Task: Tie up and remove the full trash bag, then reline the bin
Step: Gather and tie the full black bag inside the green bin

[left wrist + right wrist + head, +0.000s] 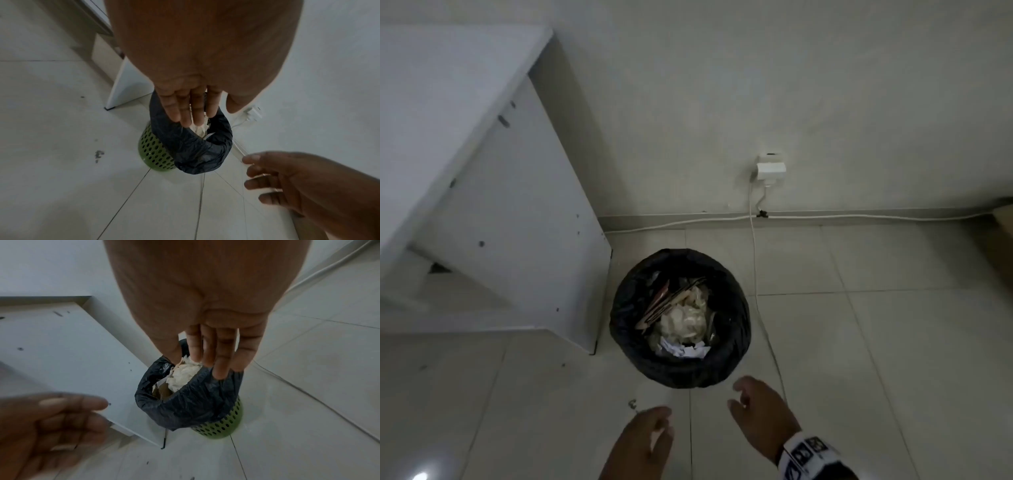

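Note:
A green perforated bin [153, 151] [223, 426] stands on the tiled floor, lined with a black trash bag [729, 353] [197, 146] [191, 404] folded over its rim. Crumpled white paper and brown card [681, 318] [183, 374] fill the bag. My left hand [650, 433] [191, 105] [61, 423] hovers above the floor just short of the bin, fingers relaxed and empty. Beside it, my right hand [748, 399] [216, 350] [267, 177] hangs at the bin's near right, fingers loosely spread, holding nothing. Neither hand touches the bag.
A white cabinet [510, 212] stands close on the bin's left. A wall socket [770, 169] with a white cable [755, 260] sits behind; the cable runs down the floor along the bin's right side. Small dark debris [632, 404] lies on the tiles near my left hand.

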Demonstrator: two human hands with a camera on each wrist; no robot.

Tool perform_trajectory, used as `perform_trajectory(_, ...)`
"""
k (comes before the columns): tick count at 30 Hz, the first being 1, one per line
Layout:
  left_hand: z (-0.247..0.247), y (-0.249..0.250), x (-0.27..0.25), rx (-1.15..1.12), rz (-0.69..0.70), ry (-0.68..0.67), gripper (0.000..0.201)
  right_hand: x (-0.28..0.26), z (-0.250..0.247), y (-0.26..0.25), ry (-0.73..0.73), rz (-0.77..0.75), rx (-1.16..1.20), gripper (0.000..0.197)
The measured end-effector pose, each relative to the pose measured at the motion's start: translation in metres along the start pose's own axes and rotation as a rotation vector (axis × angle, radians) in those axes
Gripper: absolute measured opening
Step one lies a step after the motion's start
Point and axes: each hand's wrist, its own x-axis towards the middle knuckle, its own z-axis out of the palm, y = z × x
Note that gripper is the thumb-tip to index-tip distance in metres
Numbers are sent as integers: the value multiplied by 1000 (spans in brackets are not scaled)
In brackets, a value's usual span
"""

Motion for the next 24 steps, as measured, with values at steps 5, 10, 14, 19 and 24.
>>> perform_trajectory(5,28,-33,63,96,260,56,53,53,27,5,117,-89,-66,48)
perform_trajectory(10,60,-64,110,195,485,-1,72,90,59,19,283,-208,-159,49)
perform_trajectory(14,71,-84,127,257,684,17,85,100,75,23,422,-274,-120,40)
perform_trajectory(19,48,-102,131,271,691,31,43,91,94,20,401,-290,-23,36)
perform_trajectory(24,26,-116,134,309,695,101,32,81,98,18,496,-144,233,18)
